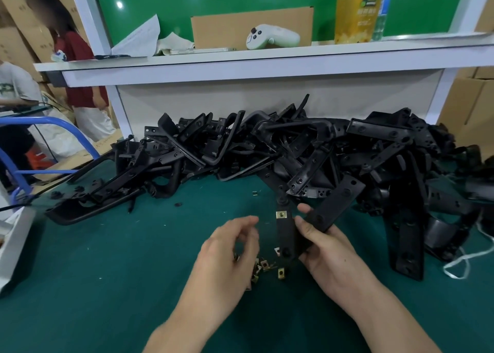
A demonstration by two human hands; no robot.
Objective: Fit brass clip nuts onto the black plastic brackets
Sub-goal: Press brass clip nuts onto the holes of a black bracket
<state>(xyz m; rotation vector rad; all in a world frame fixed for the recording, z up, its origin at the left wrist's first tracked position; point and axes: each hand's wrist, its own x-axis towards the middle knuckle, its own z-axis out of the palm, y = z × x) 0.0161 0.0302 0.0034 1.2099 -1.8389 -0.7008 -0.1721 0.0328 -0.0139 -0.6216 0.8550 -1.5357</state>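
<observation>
- The right hand (pixel 324 241) comes in from the lower right with the forearm angled across the green counter (pixel 107 272). Its grip is closed round the lower end of a black plastic bracket (pixel 284 232), thumb on the front face and one fingertip showing over the upper edge.
- The bracket's two flat arms spread in a V: one stands near upright, the other leans up and right toward the heap behind. A brass clip nut (pixel 281 214) sits on the upper end of the upright arm.
- The left hand (pixel 230 248) hovers just left of the bracket, back of the hand toward the camera, fingers loosely curled and blurred. Whether its grip pinches a nut or holds nothing cannot be told.
- The loose clip nuts (pixel 267 265) lie scattered on the counter under and just right of the left hand — several are hidden by the palm, and a glint of brass shows at its edge.
- A pile of brackets (pixel 240 149) is heaped along the back of the counter against a white panel (pixel 240 98). The pieces are so tangled that single ones are hard to separate, and the right end runs out of frame.
- On the shelf (pixel 240 58) above the pile rest a white game controller (pixel 270 36), a cardboard sheet (pixel 227 29) and what looks like a yellow packet (pixel 358 10), cut off at the top.
- At the far left stand two people (pixel 77 66), partly cropped, behind a blue tubular frame (pixel 66 128).
</observation>
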